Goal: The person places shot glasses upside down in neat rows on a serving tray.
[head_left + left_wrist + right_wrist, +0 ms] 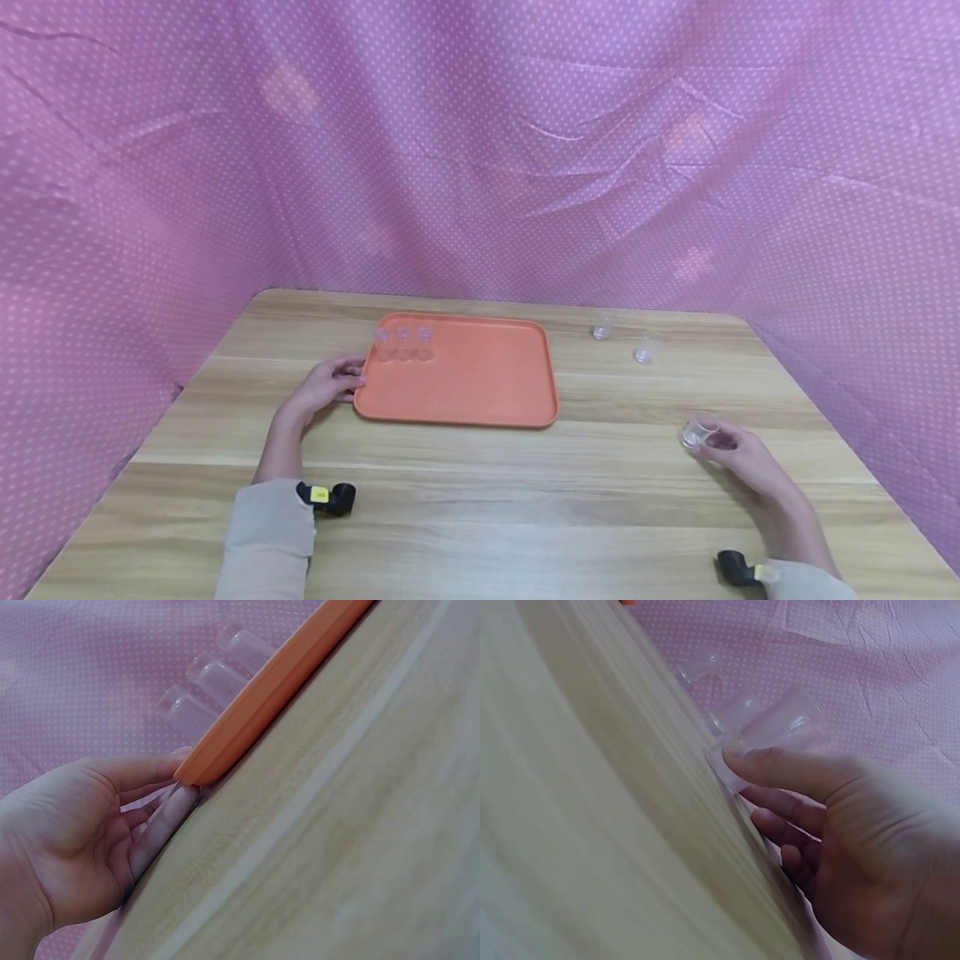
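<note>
My left hand (324,388) grips the left edge of an orange tray (480,379); in the left wrist view the thumb lies at the top of the rim and a finger shows below it. Three small clear cups, among them one cup (191,712), stand in a row at the tray's back left. On the right, my right hand (742,458) pinches another clear cup (697,432) low on its side between thumb and fingers. The right wrist view shows this cup (784,724) upright, its base close to the wooden table.
Two more clear cups stand on the wooden table (480,508) to the right of the tray: a farther cup (602,327) and a nearer cup (647,347). Behind and beside the table hangs a pink dotted cloth (480,167).
</note>
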A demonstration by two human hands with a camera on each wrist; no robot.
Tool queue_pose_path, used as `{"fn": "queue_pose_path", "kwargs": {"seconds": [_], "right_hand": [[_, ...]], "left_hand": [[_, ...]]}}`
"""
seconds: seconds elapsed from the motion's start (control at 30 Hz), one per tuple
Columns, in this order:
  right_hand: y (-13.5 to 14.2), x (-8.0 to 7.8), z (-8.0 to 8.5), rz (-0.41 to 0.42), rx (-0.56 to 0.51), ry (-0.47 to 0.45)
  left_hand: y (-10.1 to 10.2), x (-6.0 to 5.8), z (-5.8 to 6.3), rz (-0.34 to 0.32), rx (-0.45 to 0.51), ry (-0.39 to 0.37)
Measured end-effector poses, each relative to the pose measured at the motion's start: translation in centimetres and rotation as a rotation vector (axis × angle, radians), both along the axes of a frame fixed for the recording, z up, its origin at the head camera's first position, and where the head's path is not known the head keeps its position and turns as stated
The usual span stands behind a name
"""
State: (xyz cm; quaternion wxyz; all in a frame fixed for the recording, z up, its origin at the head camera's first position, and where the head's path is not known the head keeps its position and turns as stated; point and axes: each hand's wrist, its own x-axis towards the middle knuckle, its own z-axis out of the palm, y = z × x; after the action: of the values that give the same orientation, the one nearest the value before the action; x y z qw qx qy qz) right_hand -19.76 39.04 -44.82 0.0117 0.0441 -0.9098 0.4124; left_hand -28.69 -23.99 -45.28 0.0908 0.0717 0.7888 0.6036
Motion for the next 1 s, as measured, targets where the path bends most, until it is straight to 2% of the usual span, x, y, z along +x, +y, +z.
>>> {"fn": "queue_pose_path", "kwargs": {"seconds": [0.63, 1.0], "right_hand": [[-0.2, -0.52, -0.59, -0.015, 0.0, 0.028], [-0.5, -0.16, -0.04, -0.044, -0.031, 0.001]], "left_hand": [[-0.04, 0.55, 0.29, 0.005, -0.017, -0.002], [-0.01, 0.24, 0.16, 0.003, -0.004, 0.001]]}}
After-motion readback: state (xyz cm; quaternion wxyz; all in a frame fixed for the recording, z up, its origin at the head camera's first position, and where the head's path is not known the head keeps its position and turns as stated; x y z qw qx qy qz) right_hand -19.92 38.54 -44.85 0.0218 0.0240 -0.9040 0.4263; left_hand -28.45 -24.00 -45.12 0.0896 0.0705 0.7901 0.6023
